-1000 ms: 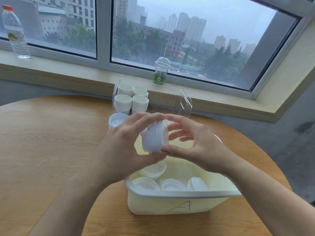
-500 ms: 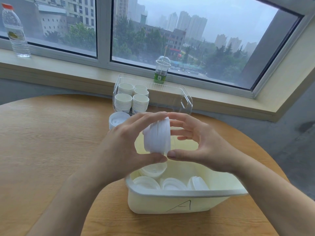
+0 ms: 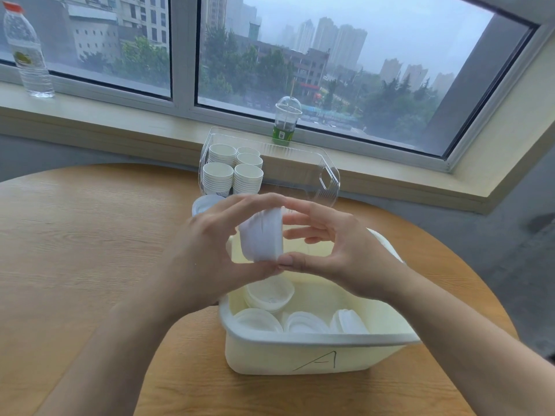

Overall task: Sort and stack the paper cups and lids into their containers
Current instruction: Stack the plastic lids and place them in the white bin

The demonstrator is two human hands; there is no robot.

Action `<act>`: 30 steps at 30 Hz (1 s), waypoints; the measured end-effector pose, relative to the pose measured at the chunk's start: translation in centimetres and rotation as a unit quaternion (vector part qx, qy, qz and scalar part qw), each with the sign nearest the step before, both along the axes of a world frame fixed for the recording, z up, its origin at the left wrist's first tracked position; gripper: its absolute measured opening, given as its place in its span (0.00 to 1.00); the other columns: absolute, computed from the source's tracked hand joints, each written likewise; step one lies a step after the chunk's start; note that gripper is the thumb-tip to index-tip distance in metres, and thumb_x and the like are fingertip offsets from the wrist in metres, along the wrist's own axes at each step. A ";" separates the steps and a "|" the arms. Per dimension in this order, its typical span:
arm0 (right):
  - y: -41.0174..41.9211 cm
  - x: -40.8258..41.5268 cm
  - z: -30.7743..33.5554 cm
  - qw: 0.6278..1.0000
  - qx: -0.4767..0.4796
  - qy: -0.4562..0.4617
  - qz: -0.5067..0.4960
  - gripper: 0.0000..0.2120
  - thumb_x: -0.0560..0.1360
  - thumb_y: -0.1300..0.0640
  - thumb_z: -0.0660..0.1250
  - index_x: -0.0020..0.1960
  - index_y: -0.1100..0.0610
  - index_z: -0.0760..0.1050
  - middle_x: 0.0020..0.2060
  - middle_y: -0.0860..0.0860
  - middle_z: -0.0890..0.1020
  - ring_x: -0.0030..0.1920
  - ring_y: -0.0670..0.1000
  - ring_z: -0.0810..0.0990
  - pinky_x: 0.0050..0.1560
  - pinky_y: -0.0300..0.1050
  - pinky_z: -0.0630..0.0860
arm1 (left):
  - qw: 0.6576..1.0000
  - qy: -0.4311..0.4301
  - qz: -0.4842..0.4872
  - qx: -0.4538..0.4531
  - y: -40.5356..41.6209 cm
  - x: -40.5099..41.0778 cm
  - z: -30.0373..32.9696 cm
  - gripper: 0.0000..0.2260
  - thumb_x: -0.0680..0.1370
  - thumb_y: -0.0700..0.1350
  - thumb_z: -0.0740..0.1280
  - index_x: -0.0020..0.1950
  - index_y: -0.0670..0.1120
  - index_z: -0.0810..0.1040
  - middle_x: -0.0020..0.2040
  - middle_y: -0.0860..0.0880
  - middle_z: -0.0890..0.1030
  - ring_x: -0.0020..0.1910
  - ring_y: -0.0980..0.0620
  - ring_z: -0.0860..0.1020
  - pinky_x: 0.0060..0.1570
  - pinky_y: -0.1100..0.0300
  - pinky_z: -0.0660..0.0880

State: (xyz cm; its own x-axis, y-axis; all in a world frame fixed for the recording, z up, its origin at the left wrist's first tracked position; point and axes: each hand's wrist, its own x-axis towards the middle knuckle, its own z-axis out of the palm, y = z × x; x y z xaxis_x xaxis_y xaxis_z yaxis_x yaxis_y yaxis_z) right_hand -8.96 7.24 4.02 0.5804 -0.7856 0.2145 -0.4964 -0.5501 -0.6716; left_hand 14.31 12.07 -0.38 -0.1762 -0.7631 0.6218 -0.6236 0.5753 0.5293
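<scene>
Both hands hold a small stack of white lids (image 3: 262, 237) on edge above the cream bin marked "A" (image 3: 300, 352). My left hand (image 3: 207, 253) grips the stack from the left, fingers over the top and thumb underneath. My right hand (image 3: 336, 250) pinches its right rim between thumb and index finger. Several more loose white lids (image 3: 270, 292) lie inside the bin. Behind, a clear plastic container (image 3: 327, 178) holds several stacks of white paper cups (image 3: 232, 172). Another lid stack (image 3: 204, 204) sits just in front of it, partly hidden by my left hand.
The round wooden table (image 3: 90, 235) carries both containers. On the windowsill stand a water bottle (image 3: 27, 52) at far left and a domed clear cup with a green label (image 3: 286, 121) behind the clear container.
The lid stack has been squared up between my hands and turned slightly; my right fingers shifted along its rim. Both hands stay above the bin.
</scene>
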 end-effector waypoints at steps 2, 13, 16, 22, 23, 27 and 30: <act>-0.6 0.1 -0.5 0.999 -0.004 0.033 -0.015 0.39 0.68 0.42 0.81 0.76 0.43 0.71 0.64 0.41 0.82 0.60 0.37 0.82 0.63 0.39 0.77 | 1.000 0.007 0.031 -0.001 -0.2 0.8 -0.1 0.33 0.70 0.67 0.75 0.74 0.68 0.70 0.69 0.69 0.75 0.64 0.66 0.74 0.55 0.58 0.77; -3.7 3.4 -4.1 0.891 -0.038 0.453 0.012 0.41 0.68 0.23 0.69 0.75 0.39 0.66 0.63 0.46 0.81 0.65 0.53 0.76 0.65 0.52 0.73 | 0.998 0.016 0.063 0.022 -0.6 1.3 -0.6 0.35 0.71 0.68 0.76 0.76 0.68 0.68 0.72 0.66 0.73 0.66 0.57 0.75 0.58 0.41 0.79; -3.7 4.1 -5.1 0.877 -0.060 0.476 0.004 0.41 0.67 0.22 0.68 0.73 0.41 0.67 0.63 0.47 0.82 0.64 0.56 0.76 0.64 0.53 0.72 | 0.998 0.013 0.062 0.020 -0.7 1.1 -0.7 0.36 0.69 0.65 0.75 0.76 0.69 0.67 0.72 0.67 0.73 0.67 0.57 0.75 0.59 0.42 0.79; -3.5 3.7 -4.3 0.893 -0.022 0.450 0.004 0.40 0.69 0.28 0.74 0.74 0.41 0.67 0.62 0.46 0.81 0.64 0.55 0.75 0.66 0.52 0.73 | 0.998 0.011 0.063 0.020 -0.9 1.0 -0.7 0.35 0.71 0.66 0.77 0.75 0.70 0.67 0.71 0.67 0.73 0.62 0.56 0.76 0.58 0.41 0.79; -3.5 3.4 -4.1 0.898 -0.013 0.439 0.001 0.39 0.69 0.30 0.75 0.74 0.41 0.67 0.63 0.45 0.81 0.64 0.54 0.76 0.65 0.51 0.74 | 0.998 0.013 0.062 0.021 -0.9 1.0 -0.7 0.35 0.71 0.66 0.76 0.75 0.70 0.67 0.71 0.67 0.73 0.63 0.56 0.76 0.59 0.41 0.79; -3.2 1.8 -2.8 0.933 0.022 0.360 -0.010 0.37 0.69 0.36 0.79 0.73 0.38 0.67 0.62 0.42 0.79 0.61 0.47 0.79 0.64 0.47 0.76 | 0.998 0.017 0.060 0.019 -0.9 1.0 -0.6 0.35 0.69 0.66 0.75 0.75 0.72 0.67 0.70 0.69 0.73 0.63 0.59 0.76 0.58 0.44 0.79; -2.7 0.2 -1.8 0.957 0.033 0.286 -0.021 0.39 0.67 0.39 0.81 0.73 0.35 0.67 0.61 0.38 0.79 0.58 0.39 0.81 0.62 0.42 0.77 | 0.998 0.017 0.059 0.022 -0.9 1.0 -0.7 0.35 0.69 0.65 0.75 0.74 0.71 0.67 0.71 0.68 0.73 0.63 0.58 0.76 0.57 0.44 0.79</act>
